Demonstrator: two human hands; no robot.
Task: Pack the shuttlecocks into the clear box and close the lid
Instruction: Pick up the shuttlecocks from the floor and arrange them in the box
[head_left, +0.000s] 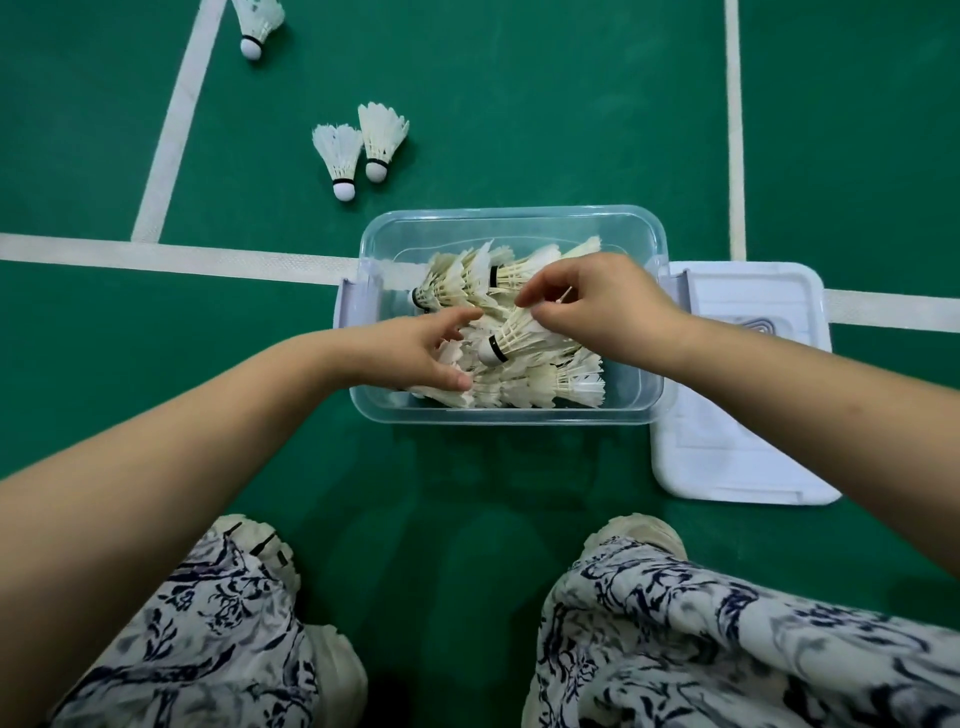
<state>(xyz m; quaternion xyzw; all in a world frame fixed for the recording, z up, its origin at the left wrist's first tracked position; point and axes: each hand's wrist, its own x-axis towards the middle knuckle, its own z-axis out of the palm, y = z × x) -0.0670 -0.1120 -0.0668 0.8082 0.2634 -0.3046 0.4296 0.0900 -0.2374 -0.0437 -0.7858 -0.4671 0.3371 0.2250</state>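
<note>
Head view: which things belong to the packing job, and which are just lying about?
Job:
clear box
packed shuttlecocks, with the left hand resting on them
top shuttlecock, pinched by the right hand
pair of loose shuttlecocks and lone shuttlecock on the floor
white lid beside the box

Lying about:
white court lines
the person's shoes

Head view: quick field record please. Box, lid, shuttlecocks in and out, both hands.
box: clear box on the floor, lid off
lid: lid flat on the floor at the box's right side
packed: pile of shuttlecocks inside the box
loose: three loose shuttlecocks on the floor beyond the box, two side by side
left: left hand, fingers spread over the pile, holding nothing
right: right hand pinches the top shuttlecock by its feathers
</note>
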